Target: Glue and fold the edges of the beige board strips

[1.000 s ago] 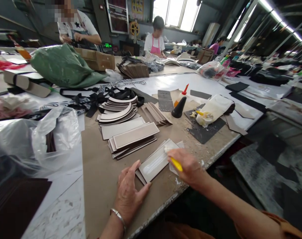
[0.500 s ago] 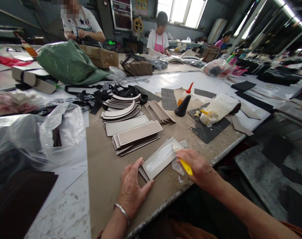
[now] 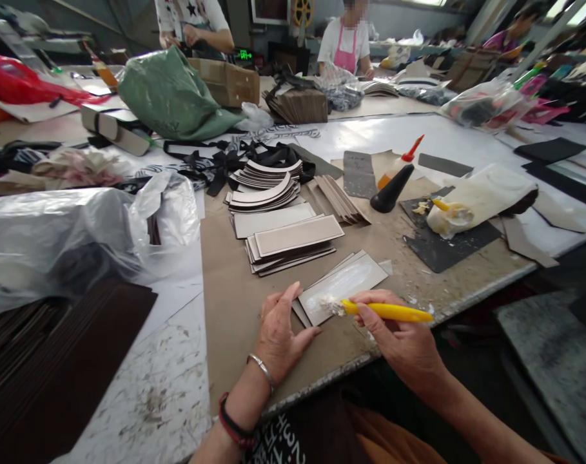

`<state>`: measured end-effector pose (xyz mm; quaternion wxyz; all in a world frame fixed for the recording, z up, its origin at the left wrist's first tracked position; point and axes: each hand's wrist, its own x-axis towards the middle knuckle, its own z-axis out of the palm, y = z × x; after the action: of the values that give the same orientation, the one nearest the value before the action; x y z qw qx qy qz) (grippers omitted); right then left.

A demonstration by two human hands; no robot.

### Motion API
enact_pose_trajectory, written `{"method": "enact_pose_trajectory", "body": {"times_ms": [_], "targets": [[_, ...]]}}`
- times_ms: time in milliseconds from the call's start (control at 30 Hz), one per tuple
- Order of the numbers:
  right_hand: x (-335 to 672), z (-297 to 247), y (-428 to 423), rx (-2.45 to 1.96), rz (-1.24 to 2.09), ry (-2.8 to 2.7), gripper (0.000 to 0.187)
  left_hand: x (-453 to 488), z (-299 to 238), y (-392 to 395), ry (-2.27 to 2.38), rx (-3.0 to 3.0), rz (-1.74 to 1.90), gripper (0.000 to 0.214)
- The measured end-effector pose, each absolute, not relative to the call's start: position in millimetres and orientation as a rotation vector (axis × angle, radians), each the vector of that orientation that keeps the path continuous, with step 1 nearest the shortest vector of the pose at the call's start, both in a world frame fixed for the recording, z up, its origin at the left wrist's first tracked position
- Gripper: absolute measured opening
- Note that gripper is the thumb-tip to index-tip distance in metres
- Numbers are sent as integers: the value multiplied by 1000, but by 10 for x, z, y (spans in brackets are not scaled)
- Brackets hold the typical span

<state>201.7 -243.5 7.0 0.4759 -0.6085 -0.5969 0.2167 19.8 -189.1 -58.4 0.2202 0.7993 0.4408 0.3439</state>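
Observation:
A grey rectangular card piece point(image 3: 343, 286), shiny with glue, lies on brown paper near the table's front edge. My left hand point(image 3: 280, 335) rests flat beside its near end, fingers stretched out and touching the corner. My right hand point(image 3: 403, 338) is closed on a yellow-handled brush point(image 3: 387, 312), whose bristle tip touches the card's near end. More such pieces lie stacked point(image 3: 293, 248) just beyond.
Curved pieces point(image 3: 266, 187), a black cone point(image 3: 392, 191) and an orange-capped glue bottle point(image 3: 399, 166) stand further back. A clear plastic bag point(image 3: 80, 232) and dark sheets point(image 3: 55, 361) fill the left. Other people work at the far end. The table edge point(image 3: 351, 367) runs under my wrists.
The brush has travelled from the card's far end to its near end, and its yellow handle now points right. The view has tilted down; my left hand stays put.

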Motion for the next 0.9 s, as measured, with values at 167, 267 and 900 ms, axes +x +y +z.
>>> {"method": "enact_pose_trajectory", "body": {"times_ms": [167,267,900], "targets": [[1926,21,-2385,-1457,709,-1318,17,195,-578,-1892,1208,2224,950,78],[2042,-33,-2336,-1508,681,-1278,21,192,-584,-1890,1199,2239,962,76],[2130,116,-2558,-1437,273,-1675,12,185,-593,-1887,1194,2301,980,73]]}}
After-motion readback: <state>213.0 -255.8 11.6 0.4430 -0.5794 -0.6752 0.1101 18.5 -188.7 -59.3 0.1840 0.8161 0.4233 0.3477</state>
